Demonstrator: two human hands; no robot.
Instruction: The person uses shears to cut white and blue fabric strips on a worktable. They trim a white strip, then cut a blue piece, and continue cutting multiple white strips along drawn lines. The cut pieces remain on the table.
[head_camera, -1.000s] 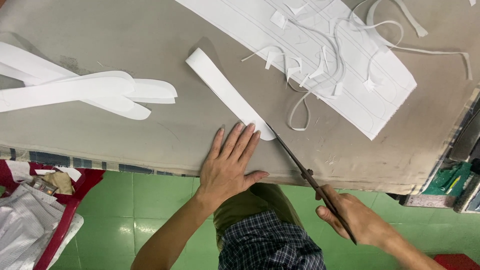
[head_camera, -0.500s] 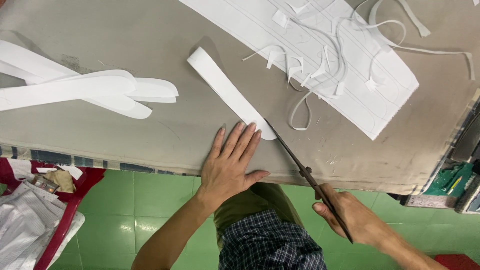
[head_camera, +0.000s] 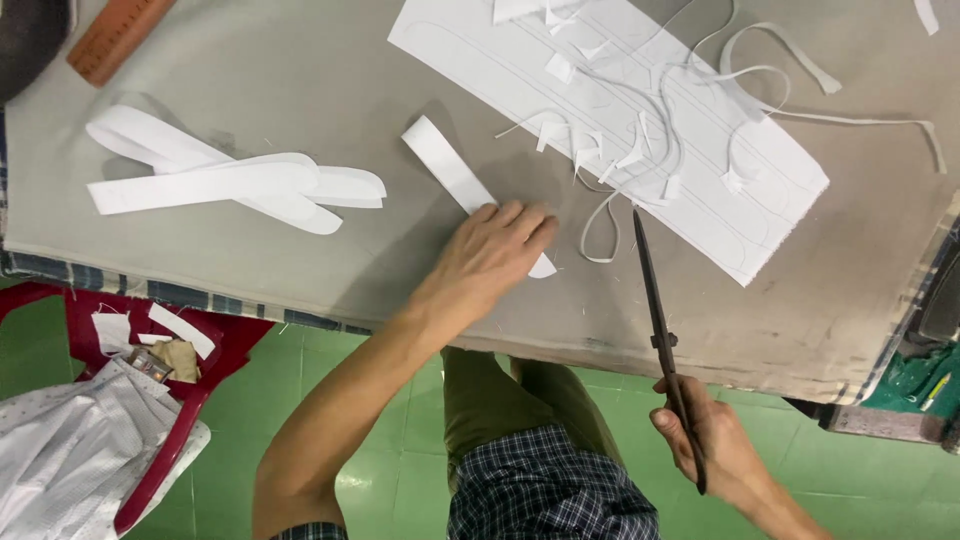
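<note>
White fabric, a large lined sheet (head_camera: 640, 120) strewn with trimmings, lies on the grey surface (head_camera: 300, 60) beyond the right hand (head_camera: 715, 450), which is closed around long dark scissors (head_camera: 660, 320). The left hand (head_camera: 490, 255) presses flat, fingers together, on a narrow white strip (head_camera: 445, 160) with a rounded end.

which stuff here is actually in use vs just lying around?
In use:
left hand, flat on the white strip
right hand, gripping the scissors, blades closed
white sheet with offcuts

Lying about:
pile of cut strips
wooden ruler
red stool with cloth
</note>
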